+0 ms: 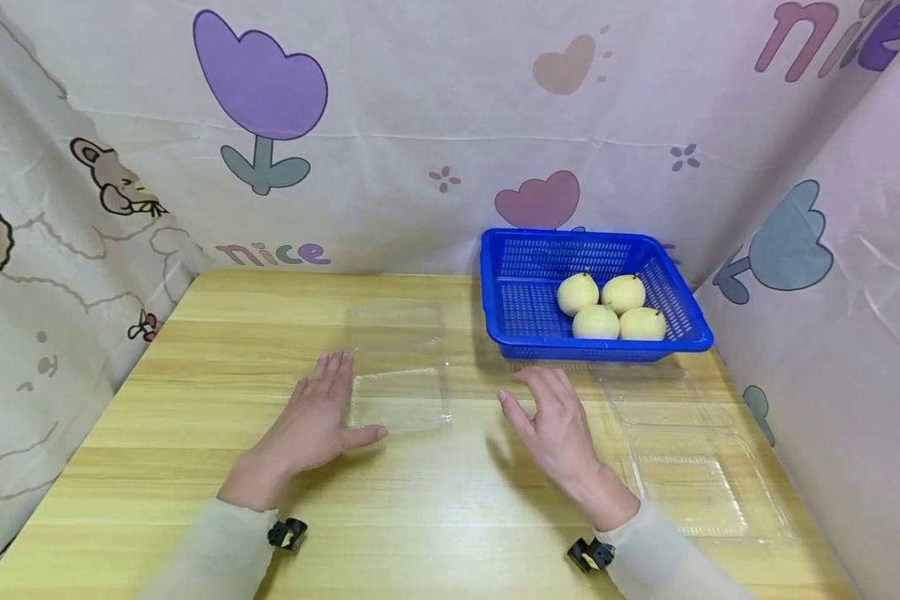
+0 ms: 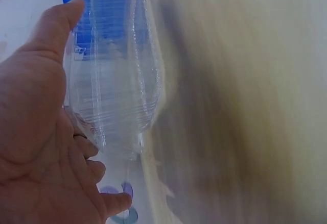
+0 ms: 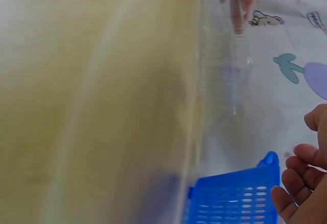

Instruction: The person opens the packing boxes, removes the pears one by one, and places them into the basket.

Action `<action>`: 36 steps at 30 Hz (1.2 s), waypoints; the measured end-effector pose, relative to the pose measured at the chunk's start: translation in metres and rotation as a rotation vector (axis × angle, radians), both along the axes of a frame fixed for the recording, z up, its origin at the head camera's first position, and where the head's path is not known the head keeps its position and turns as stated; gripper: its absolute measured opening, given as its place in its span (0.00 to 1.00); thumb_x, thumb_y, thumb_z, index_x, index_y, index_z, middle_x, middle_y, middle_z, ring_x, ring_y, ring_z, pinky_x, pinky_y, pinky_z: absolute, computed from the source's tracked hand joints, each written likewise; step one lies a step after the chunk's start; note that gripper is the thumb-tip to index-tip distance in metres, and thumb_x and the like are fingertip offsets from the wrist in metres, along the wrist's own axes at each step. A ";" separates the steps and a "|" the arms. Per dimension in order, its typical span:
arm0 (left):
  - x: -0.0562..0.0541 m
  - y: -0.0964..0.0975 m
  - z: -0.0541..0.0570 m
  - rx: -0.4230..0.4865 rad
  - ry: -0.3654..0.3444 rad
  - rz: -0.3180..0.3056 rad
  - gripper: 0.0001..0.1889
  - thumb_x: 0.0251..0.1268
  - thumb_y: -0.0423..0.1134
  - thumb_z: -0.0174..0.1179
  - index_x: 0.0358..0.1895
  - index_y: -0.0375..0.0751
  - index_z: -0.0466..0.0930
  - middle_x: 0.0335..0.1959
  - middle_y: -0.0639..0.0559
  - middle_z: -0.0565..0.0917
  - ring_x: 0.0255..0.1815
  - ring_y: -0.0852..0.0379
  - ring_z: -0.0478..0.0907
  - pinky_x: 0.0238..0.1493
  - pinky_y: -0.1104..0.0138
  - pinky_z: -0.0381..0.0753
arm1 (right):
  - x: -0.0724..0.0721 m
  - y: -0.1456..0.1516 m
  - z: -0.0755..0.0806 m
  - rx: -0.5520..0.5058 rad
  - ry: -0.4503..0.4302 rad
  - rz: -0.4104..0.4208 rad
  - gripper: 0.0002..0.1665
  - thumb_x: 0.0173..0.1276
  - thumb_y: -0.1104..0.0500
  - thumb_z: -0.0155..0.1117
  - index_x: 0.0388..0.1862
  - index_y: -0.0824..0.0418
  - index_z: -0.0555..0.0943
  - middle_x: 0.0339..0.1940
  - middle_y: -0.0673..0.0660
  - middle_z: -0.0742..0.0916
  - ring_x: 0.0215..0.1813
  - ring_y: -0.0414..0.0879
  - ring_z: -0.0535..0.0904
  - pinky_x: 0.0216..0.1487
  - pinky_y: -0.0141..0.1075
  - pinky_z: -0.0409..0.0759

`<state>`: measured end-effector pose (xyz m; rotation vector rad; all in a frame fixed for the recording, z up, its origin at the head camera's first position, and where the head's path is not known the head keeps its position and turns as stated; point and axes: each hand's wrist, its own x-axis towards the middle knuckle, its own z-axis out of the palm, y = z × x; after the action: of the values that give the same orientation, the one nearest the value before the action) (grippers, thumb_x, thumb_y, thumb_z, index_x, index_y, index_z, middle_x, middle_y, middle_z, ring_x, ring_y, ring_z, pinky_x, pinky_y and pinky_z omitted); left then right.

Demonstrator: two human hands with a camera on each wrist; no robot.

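A clear plastic clamshell box (image 1: 401, 400) lies opened out on the table, its lid half toward the back. At its left edge is my left hand (image 1: 315, 425), fingers fairly straight and thumb spread along the near side. The left wrist view has the box (image 2: 112, 76) right beside the thumb of that hand (image 2: 36, 117). Some way right of the box hovers my right hand (image 1: 558, 433), fingers loosely bent with nothing held. A blue plastic basket (image 1: 600, 346) stands behind it, holding several pale yellow round pears (image 1: 596, 322).
A second clear clamshell box (image 1: 690, 492) lies opened on the right of the wooden table (image 1: 450, 517), its back part close to the basket. Printed cloth (image 1: 390, 150) hangs behind and along both sides of the table.
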<state>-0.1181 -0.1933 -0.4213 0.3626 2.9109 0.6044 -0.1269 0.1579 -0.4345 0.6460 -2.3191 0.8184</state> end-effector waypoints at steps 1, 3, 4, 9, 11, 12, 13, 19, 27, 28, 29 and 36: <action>-0.002 -0.005 0.000 -0.005 -0.002 0.001 0.67 0.62 0.72 0.66 0.85 0.28 0.38 0.87 0.30 0.39 0.87 0.30 0.35 0.81 0.29 0.43 | 0.001 0.000 -0.002 0.007 -0.003 0.000 0.18 0.65 0.58 0.76 0.49 0.68 0.85 0.46 0.63 0.89 0.50 0.58 0.84 0.53 0.51 0.87; -0.007 -0.016 0.000 -0.001 -0.013 0.008 0.67 0.63 0.71 0.67 0.85 0.28 0.37 0.87 0.30 0.37 0.87 0.29 0.34 0.81 0.29 0.42 | 0.004 0.000 -0.007 0.019 -0.010 0.005 0.19 0.65 0.57 0.76 0.49 0.68 0.85 0.46 0.63 0.89 0.51 0.58 0.84 0.54 0.51 0.87; -0.009 -0.022 0.000 0.001 -0.022 0.012 0.67 0.63 0.70 0.67 0.85 0.28 0.36 0.87 0.30 0.37 0.87 0.29 0.33 0.81 0.29 0.41 | 0.005 -0.001 -0.008 0.026 -0.016 0.007 0.19 0.64 0.57 0.77 0.49 0.67 0.85 0.47 0.62 0.90 0.51 0.58 0.84 0.54 0.50 0.87; -0.020 -0.056 0.004 0.024 -0.060 0.036 0.68 0.64 0.70 0.66 0.85 0.30 0.31 0.86 0.32 0.32 0.86 0.27 0.29 0.81 0.30 0.38 | 0.010 -0.003 -0.014 0.056 -0.064 0.013 0.18 0.65 0.56 0.77 0.47 0.65 0.85 0.48 0.60 0.89 0.53 0.56 0.83 0.55 0.49 0.87; -0.023 -0.072 0.006 0.033 -0.074 0.045 0.68 0.65 0.70 0.66 0.85 0.30 0.31 0.86 0.31 0.32 0.85 0.26 0.28 0.81 0.29 0.38 | 0.011 -0.003 -0.014 0.066 -0.083 0.011 0.17 0.65 0.56 0.78 0.46 0.65 0.85 0.48 0.59 0.89 0.53 0.56 0.83 0.57 0.49 0.87; -0.025 -0.079 0.006 0.039 -0.082 0.051 0.68 0.65 0.70 0.66 0.85 0.30 0.30 0.86 0.30 0.32 0.85 0.25 0.27 0.81 0.29 0.37 | 0.012 -0.003 -0.014 0.071 -0.092 0.008 0.17 0.65 0.56 0.78 0.46 0.65 0.85 0.48 0.59 0.89 0.53 0.56 0.83 0.57 0.49 0.86; -0.027 -0.086 0.006 0.047 -0.088 0.056 0.67 0.66 0.70 0.66 0.84 0.30 0.30 0.85 0.29 0.32 0.85 0.24 0.27 0.81 0.29 0.36 | 0.012 -0.003 -0.014 0.076 -0.100 0.005 0.17 0.65 0.56 0.78 0.46 0.65 0.85 0.48 0.59 0.89 0.53 0.56 0.83 0.57 0.49 0.86; -0.040 -0.125 0.009 0.094 -0.150 0.088 0.67 0.68 0.66 0.66 0.83 0.27 0.27 0.84 0.25 0.28 0.82 0.21 0.22 0.78 0.27 0.32 | 0.014 -0.002 -0.013 0.097 -0.156 -0.020 0.17 0.66 0.54 0.77 0.46 0.65 0.86 0.50 0.59 0.89 0.54 0.55 0.83 0.59 0.49 0.86; -0.048 -0.162 0.017 0.142 -0.221 0.096 0.63 0.72 0.59 0.66 0.83 0.25 0.26 0.83 0.25 0.23 0.78 0.18 0.15 0.72 0.21 0.25 | 0.010 0.005 -0.013 0.145 -0.222 -0.066 0.22 0.68 0.53 0.77 0.51 0.67 0.84 0.52 0.62 0.87 0.57 0.57 0.82 0.62 0.52 0.85; -0.049 -0.164 0.017 0.146 -0.225 0.095 0.63 0.72 0.58 0.66 0.83 0.26 0.26 0.83 0.25 0.23 0.78 0.17 0.15 0.72 0.21 0.25 | 0.009 0.006 -0.013 0.147 -0.233 -0.074 0.22 0.68 0.53 0.77 0.52 0.67 0.84 0.53 0.62 0.87 0.57 0.57 0.82 0.63 0.52 0.84; -0.050 -0.167 0.017 0.145 -0.227 0.094 0.63 0.72 0.58 0.66 0.83 0.26 0.26 0.83 0.25 0.23 0.78 0.17 0.15 0.71 0.21 0.25 | 0.009 0.007 -0.012 0.148 -0.243 -0.082 0.23 0.68 0.53 0.77 0.53 0.68 0.84 0.53 0.63 0.87 0.58 0.58 0.81 0.63 0.52 0.84; -0.056 -0.179 0.019 0.141 -0.238 0.100 0.61 0.74 0.57 0.65 0.83 0.27 0.27 0.83 0.26 0.23 0.78 0.17 0.15 0.71 0.20 0.26 | 0.008 0.012 -0.011 0.148 -0.296 -0.110 0.22 0.70 0.52 0.75 0.53 0.67 0.84 0.55 0.63 0.86 0.60 0.59 0.81 0.63 0.54 0.84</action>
<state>-0.1740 -0.3727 -0.4026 0.1486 2.6786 0.8107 -0.1194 0.1695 -0.4458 0.4788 -2.6775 0.7372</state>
